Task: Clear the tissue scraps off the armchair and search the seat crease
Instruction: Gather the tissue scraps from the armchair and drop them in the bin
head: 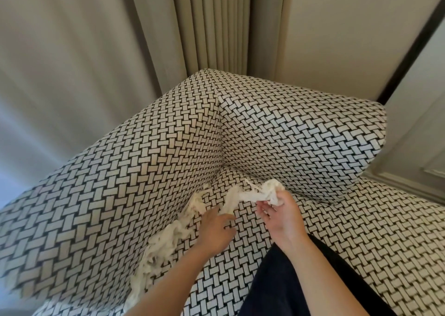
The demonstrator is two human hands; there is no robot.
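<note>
The armchair (301, 132) is covered in black-and-white basket-weave fabric. White tissue scraps (166, 241) lie strung along the crease between the seat and the left arm. My right hand (280, 213) grips a bunched wad of tissue (265, 192) just above the seat near the back corner; a strip of it trails down to the left. My left hand (215, 229) reaches over the seat with its fingertips at the lower end of that strip (230, 203), beside the scraps in the crease. Whether it pinches the strip is unclear.
Beige curtains (212, 24) hang behind the chair, with a pale wall (349, 38) and a panelled surface (421, 135) to the right. A dark cloth (289, 284) covers the seat front under my right forearm. The chair's left arm (96, 183) rises beside the crease.
</note>
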